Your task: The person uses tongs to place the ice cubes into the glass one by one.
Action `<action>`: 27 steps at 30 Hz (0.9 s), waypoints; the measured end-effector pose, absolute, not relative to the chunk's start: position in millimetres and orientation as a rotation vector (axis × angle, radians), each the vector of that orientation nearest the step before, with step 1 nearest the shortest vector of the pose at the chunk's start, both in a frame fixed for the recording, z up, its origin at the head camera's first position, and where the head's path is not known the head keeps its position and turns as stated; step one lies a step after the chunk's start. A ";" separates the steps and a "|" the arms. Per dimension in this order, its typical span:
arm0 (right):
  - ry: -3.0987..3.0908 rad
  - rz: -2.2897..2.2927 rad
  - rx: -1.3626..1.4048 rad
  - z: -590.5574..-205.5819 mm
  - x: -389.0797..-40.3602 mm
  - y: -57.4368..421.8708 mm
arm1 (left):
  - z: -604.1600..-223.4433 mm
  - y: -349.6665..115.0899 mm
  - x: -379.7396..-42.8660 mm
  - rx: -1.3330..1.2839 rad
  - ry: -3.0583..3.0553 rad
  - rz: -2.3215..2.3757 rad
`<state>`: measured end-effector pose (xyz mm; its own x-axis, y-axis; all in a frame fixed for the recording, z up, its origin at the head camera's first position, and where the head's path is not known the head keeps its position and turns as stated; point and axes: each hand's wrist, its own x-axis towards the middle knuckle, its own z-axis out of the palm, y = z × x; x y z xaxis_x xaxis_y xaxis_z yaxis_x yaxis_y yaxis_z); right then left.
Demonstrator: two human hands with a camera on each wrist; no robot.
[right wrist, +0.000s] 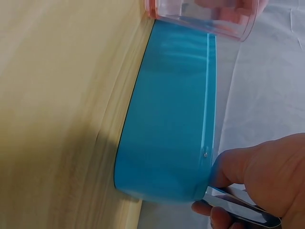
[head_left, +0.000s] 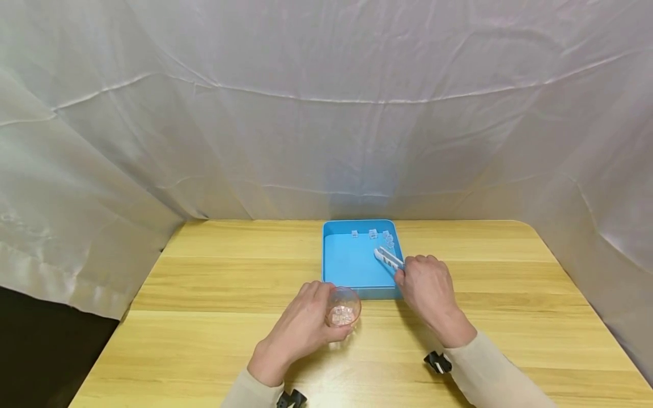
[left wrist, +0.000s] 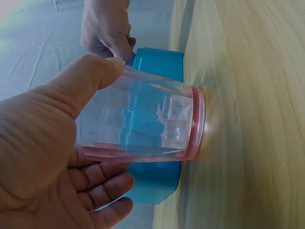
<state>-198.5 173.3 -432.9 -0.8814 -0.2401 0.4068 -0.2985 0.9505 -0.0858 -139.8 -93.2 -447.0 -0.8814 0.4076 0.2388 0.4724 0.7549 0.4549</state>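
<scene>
My left hand (head_left: 301, 323) grips a clear, pink-tinted cup (left wrist: 138, 114), thumb on one side and fingers around the other. The cup stands upright on the table just in front of a blue tray (head_left: 352, 266), with several clear cubes (head_left: 342, 315) at its bottom. My right hand (head_left: 428, 289) holds a pair of tongs (head_left: 389, 258) over the tray's right wall. Their white tips reach low into the tray, close to a cluster of clear cubes (head_left: 389, 240). In the right wrist view, thumb and fingers pinch the tongs' metal arms (right wrist: 238, 205).
Two more spots of clear cubes lie along the tray's back, a single cube (head_left: 354, 233) and a small group (head_left: 373, 233). The wooden table (head_left: 229, 283) extends to both sides. A grey curtain (head_left: 357, 141) hangs behind and around it.
</scene>
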 end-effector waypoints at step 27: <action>-2.615 0.359 0.435 -435.1 -187.3 177.9 | -444.8 -92.4 -137.4 -0.711 -2.788 -0.593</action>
